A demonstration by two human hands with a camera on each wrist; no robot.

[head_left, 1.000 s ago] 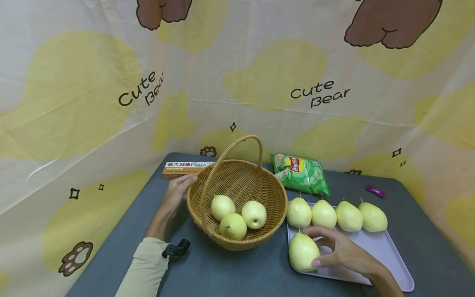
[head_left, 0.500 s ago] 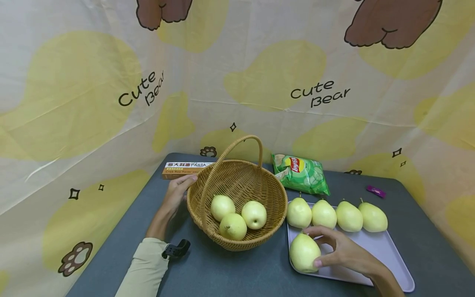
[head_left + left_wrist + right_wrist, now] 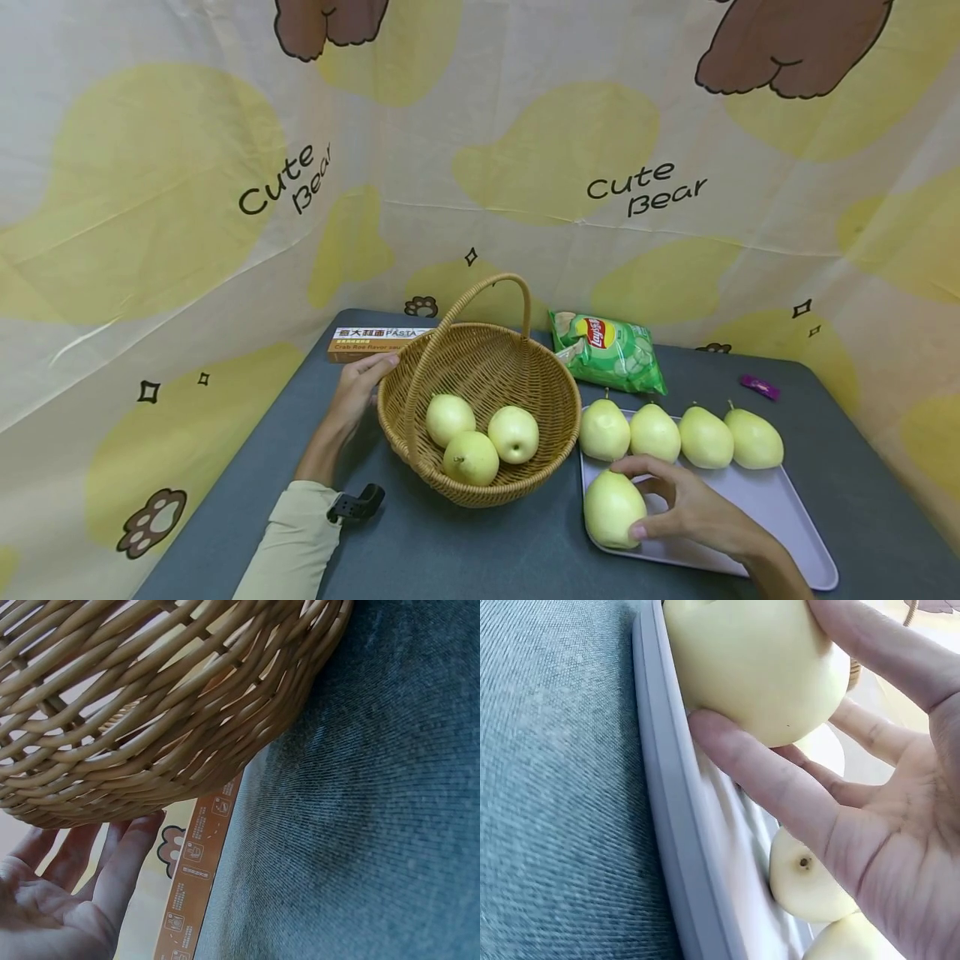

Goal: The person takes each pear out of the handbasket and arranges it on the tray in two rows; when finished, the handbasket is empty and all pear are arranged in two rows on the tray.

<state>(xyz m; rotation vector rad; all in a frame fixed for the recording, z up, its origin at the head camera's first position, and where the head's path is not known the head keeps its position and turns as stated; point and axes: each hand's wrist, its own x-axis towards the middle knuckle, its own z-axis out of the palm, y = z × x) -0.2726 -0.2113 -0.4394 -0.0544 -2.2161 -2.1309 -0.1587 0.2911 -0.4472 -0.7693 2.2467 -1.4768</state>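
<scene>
A wicker basket (image 3: 480, 496) with a tall arched handle stands on the table, and three yellow-green pears (image 3: 470, 457) lie inside it. My left hand (image 3: 354, 392) touches the basket's left side near the rim. Its fingers reach out nearly straight against the woven wall (image 3: 150, 750) in the left wrist view. At the front left corner of a pale lilac tray (image 3: 765, 521), my right hand (image 3: 686, 504) holds a pear (image 3: 613, 510) between thumb and fingers. The right wrist view shows that pear (image 3: 757, 675) low at the tray's raised edge (image 3: 667, 787).
Several more pears (image 3: 707, 437) line the tray's back edge. Behind the basket lie a pasta box (image 3: 375, 343) at left and a green chips bag (image 3: 611, 354) at right. A small purple packet (image 3: 760, 387) lies at the far right. A printed cloth hangs behind the table.
The pear under my right hand has shifted very slightly, its stem now less visible by the fingers. My left hand and the basket have stayed still.
</scene>
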